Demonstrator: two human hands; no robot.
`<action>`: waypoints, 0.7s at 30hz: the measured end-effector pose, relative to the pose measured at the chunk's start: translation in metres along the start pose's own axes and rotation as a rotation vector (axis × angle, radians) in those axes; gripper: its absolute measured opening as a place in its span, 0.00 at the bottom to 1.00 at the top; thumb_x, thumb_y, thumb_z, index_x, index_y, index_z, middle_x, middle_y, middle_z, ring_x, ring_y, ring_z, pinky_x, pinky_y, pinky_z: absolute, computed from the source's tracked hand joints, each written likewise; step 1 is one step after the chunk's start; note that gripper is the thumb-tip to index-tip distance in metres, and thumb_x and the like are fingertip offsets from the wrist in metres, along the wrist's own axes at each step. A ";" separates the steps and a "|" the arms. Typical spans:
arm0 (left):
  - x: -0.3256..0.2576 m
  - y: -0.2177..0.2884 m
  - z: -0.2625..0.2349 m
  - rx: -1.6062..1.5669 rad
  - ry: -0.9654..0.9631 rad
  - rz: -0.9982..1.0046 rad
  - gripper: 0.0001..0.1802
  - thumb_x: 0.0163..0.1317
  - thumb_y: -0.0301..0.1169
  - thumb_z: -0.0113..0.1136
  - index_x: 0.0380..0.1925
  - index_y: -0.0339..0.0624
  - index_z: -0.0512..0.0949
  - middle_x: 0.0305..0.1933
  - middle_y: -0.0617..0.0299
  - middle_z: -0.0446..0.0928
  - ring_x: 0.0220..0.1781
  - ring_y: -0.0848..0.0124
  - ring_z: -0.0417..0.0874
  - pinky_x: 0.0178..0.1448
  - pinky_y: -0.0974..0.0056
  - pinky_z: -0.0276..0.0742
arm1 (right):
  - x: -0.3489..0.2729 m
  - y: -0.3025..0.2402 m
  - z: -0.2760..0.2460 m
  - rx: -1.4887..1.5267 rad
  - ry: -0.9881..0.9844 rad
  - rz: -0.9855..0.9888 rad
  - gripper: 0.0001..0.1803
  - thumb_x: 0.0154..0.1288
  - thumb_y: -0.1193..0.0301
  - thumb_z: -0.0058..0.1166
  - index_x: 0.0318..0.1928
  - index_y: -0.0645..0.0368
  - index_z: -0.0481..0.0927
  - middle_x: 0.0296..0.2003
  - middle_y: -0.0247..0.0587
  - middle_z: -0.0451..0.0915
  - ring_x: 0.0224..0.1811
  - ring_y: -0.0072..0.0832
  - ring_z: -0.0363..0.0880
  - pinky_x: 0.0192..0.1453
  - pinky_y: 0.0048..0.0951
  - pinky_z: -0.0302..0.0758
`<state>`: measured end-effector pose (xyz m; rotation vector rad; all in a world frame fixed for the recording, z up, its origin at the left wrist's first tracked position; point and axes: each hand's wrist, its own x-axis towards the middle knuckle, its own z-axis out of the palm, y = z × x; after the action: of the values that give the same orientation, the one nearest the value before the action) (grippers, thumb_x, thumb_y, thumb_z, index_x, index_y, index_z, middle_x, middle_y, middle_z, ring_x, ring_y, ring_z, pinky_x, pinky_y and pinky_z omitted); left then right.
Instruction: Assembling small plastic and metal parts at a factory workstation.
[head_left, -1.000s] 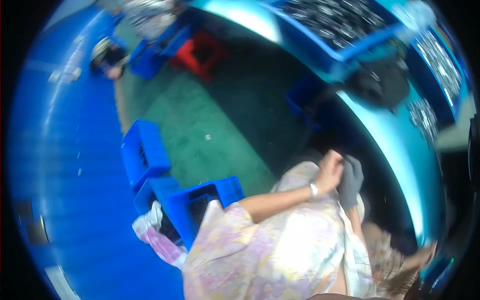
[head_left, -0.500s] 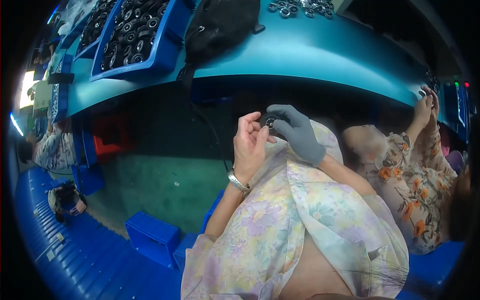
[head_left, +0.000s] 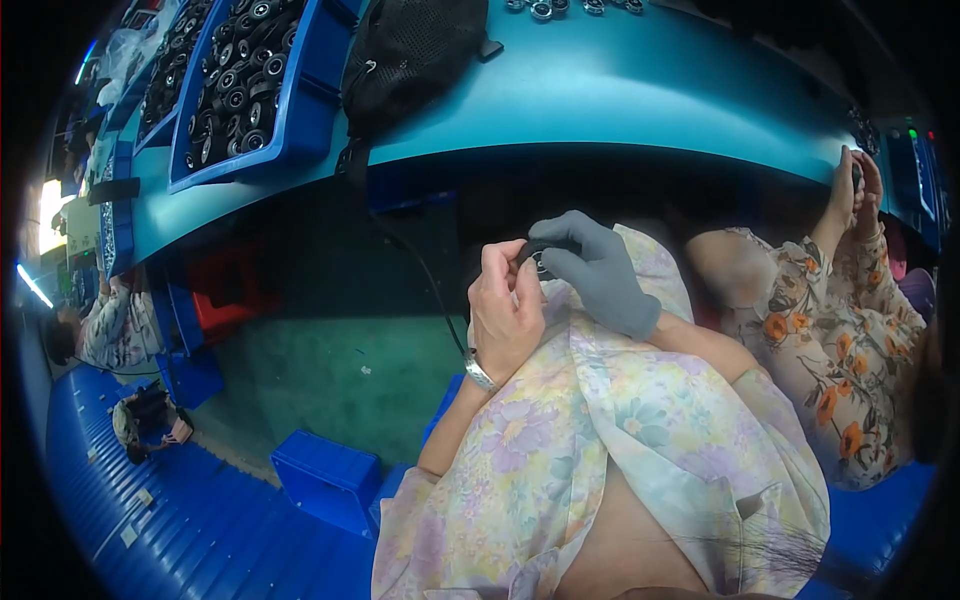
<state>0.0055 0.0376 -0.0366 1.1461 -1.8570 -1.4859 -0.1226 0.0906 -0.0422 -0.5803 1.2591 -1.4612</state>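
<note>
Over my lap I hold a small black wheel [head_left: 541, 262] with a silvery centre, its rim partly hidden by my fingers. My left hand [head_left: 506, 305], bare with a silver band at the wrist, pinches its near-left side between thumb and fingers. On the other side my right hand [head_left: 603, 277], in a grey glove, curls its fingers over the top, with the thumb near the hub. Both hands are closed on the wheel, below the front edge of the teal table [head_left: 600, 110].
On the table, a blue bin [head_left: 285, 135] full of black wheels stands left of a black mesh bag [head_left: 405, 65]. Silvery round parts [head_left: 545, 9] lie at the far edge. At right sits a co-worker in a flowered garment [head_left: 835, 385]. A blue crate [head_left: 325, 480] stands on the floor.
My left fingers have closed in further around the wheel, and the gloved hand covers more of it. The whole view has shifted slightly. The co-worker's hands have come closer together.
</note>
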 end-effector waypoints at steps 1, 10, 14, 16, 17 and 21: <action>0.000 -0.001 0.000 0.002 -0.005 -0.002 0.09 0.63 0.22 0.51 0.42 0.32 0.69 0.27 0.54 0.77 0.23 0.70 0.80 0.29 0.68 0.73 | 0.000 0.000 0.001 0.013 0.022 0.010 0.10 0.61 0.79 0.52 0.44 0.66 0.76 0.37 0.38 0.78 0.37 0.20 0.78 0.41 0.23 0.76; 0.000 0.004 0.002 0.258 0.051 0.112 0.08 0.62 0.22 0.51 0.41 0.32 0.70 0.26 0.51 0.77 0.25 0.67 0.79 0.29 0.65 0.73 | -0.003 0.010 0.003 -0.104 0.059 -0.037 0.12 0.60 0.79 0.52 0.46 0.65 0.75 0.37 0.37 0.78 0.36 0.20 0.77 0.40 0.22 0.75; 0.006 -0.001 -0.007 -0.262 -0.109 -0.243 0.09 0.67 0.24 0.48 0.45 0.31 0.70 0.31 0.57 0.79 0.28 0.78 0.78 0.29 0.71 0.72 | -0.001 0.007 -0.006 0.001 -0.011 0.050 0.17 0.59 0.80 0.53 0.51 0.64 0.74 0.41 0.37 0.76 0.39 0.22 0.76 0.43 0.24 0.75; 0.009 0.002 -0.008 -0.486 -0.154 -0.288 0.10 0.68 0.24 0.46 0.47 0.31 0.69 0.35 0.60 0.79 0.29 0.79 0.77 0.29 0.75 0.71 | -0.002 0.007 -0.011 -0.410 -0.125 -0.180 0.24 0.54 0.80 0.59 0.53 0.62 0.73 0.39 0.38 0.74 0.38 0.25 0.75 0.43 0.27 0.74; 0.009 -0.002 -0.009 -0.484 -0.154 -0.290 0.10 0.68 0.24 0.46 0.47 0.31 0.69 0.35 0.60 0.79 0.29 0.79 0.77 0.29 0.75 0.71 | -0.003 0.007 -0.012 -0.408 -0.125 -0.179 0.24 0.54 0.80 0.59 0.53 0.62 0.73 0.39 0.38 0.74 0.38 0.25 0.75 0.43 0.27 0.74; 0.008 -0.015 -0.016 -0.380 -0.265 -0.249 0.09 0.68 0.23 0.47 0.46 0.32 0.68 0.34 0.59 0.79 0.32 0.80 0.76 0.34 0.75 0.73 | -0.002 0.006 -0.015 -0.595 -0.169 -0.309 0.26 0.49 0.74 0.64 0.51 0.57 0.74 0.35 0.43 0.72 0.34 0.34 0.74 0.38 0.32 0.71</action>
<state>0.0184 0.0216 -0.0469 1.0617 -1.5307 -2.1117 -0.1324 0.0992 -0.0522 -1.3150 1.5170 -1.2334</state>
